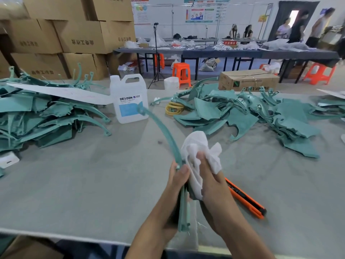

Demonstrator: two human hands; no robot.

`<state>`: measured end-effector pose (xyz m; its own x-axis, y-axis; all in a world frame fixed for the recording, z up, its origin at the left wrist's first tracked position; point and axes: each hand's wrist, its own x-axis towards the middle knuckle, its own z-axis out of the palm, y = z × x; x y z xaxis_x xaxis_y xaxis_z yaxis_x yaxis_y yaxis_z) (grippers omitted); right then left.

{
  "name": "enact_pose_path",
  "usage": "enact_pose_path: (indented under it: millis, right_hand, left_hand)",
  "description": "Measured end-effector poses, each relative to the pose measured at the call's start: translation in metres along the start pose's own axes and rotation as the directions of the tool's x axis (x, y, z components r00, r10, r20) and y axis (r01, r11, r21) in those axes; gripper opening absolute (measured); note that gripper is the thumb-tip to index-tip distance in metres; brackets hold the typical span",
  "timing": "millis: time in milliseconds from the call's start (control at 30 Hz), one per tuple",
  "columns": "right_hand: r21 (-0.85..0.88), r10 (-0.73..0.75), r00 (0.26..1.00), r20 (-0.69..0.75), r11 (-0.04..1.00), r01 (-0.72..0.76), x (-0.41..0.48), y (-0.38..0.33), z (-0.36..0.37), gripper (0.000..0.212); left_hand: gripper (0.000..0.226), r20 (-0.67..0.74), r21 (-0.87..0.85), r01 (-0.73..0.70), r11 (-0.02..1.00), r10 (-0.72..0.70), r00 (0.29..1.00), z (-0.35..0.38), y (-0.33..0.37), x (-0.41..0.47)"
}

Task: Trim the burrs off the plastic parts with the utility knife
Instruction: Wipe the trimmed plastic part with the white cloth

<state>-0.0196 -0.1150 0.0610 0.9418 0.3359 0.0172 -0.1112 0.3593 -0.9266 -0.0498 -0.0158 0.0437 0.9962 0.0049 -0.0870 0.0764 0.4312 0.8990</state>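
From the head camera, the left hand (pixel 177 182) grips a long curved green plastic part (pixel 164 131) near its lower end, while the right hand (pixel 211 182), close beside it, holds a bunched white cloth (pixel 196 144) against the part. The orange utility knife (pixel 246 200) lies untouched on the grey desk (pixel 74 184) just right of the right hand. Heaps of green plastic parts lie at the left (pixel 46 116) and right (pixel 261 116), with a white jug (pixel 128 98) between them.
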Motion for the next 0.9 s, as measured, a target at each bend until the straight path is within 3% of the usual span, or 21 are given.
enact_pose_path:
  millis: [100, 167, 267, 333, 367, 433, 533, 667, 700, 767, 800, 833, 900]
  right_hand:
    - [-0.293, -0.262, 0.963, -0.063, 0.927, 0.233, 0.008, 0.0, -0.002, 0.017]
    - [-0.353, -0.357, 0.929, -0.102, 0.886, 0.301, 0.014, 0.0, 0.0, 0.014]
    - [-0.212, -0.319, 0.924, -0.208, 0.938, 0.276, 0.029, -0.022, -0.003, 0.007]
    - [-0.189, -0.285, 0.954, -0.092, 0.946, 0.264, 0.037, -0.041, -0.006, 0.016]
    - [-0.233, -0.259, 0.965, 0.028, 0.937, 0.259, 0.039, -0.046, -0.004, 0.023]
    - [-0.405, -0.219, 0.954, 0.206, 0.868, 0.287, 0.042, -0.052, 0.006, 0.023]
    - [-0.537, -0.322, 0.937, 0.139, 0.77, 0.344, 0.054, -0.07, 0.014, 0.013]
    - [-0.549, -0.347, 0.936, 0.061, 0.771, 0.322, 0.066, -0.089, 0.012, 0.021]
    - [-0.627, -0.38, 0.925, 0.028, 0.713, 0.312, 0.068, -0.087, 0.011, 0.027]
    - [-0.844, -0.475, 0.88, 0.01, 0.468, 0.263, 0.069, -0.086, 0.011, 0.039]
    - [-0.885, -0.505, 0.863, -0.011, 0.407, 0.228, 0.071, -0.087, 0.01, 0.042]
    - [-0.884, -0.518, 0.854, -0.052, 0.422, 0.203, 0.073, -0.089, 0.007, 0.043]
    - [-0.692, -0.475, 0.867, -0.152, 0.677, 0.25, 0.072, -0.092, 0.005, 0.042]
  left_hand:
    - [0.108, 0.017, -0.116, -0.001, 0.993, 0.003, 1.0, -0.001, -0.007, -0.003]
    - [0.107, -0.001, -0.054, 0.022, 0.998, -0.022, 1.0, 0.0, -0.009, -0.004]
    - [0.086, -0.05, 0.24, 0.065, 0.969, -0.055, 0.997, -0.006, -0.013, 0.0]
    - [0.06, -0.088, 0.371, 0.113, 0.922, -0.087, 0.992, -0.009, -0.019, 0.001]
    - [0.058, -0.078, 0.425, 0.108, 0.899, -0.082, 0.994, -0.009, -0.021, -0.003]
    - [0.069, 0.038, 0.532, 0.007, 0.847, -0.032, 0.999, -0.004, -0.027, -0.013]
    - [0.087, 0.145, 0.563, -0.024, 0.826, -0.071, 0.987, 0.001, -0.03, -0.031]
    - [0.12, 0.114, 0.545, -0.007, 0.839, -0.066, 0.991, -0.009, -0.021, -0.037]
    - [0.126, 0.091, 0.541, 0.014, 0.841, -0.076, 0.993, -0.009, -0.017, -0.038]
    - [0.137, 0.059, 0.545, 0.037, 0.837, -0.082, 0.995, -0.006, -0.01, -0.041]
    - [0.139, 0.043, 0.546, 0.039, 0.837, -0.075, 0.996, -0.006, -0.008, -0.042]
    - [0.139, 0.038, 0.54, 0.043, 0.841, -0.075, 0.996, -0.007, -0.006, -0.043]
    - [0.13, 0.021, 0.539, 0.031, 0.842, -0.051, 0.999, -0.008, -0.002, -0.044]
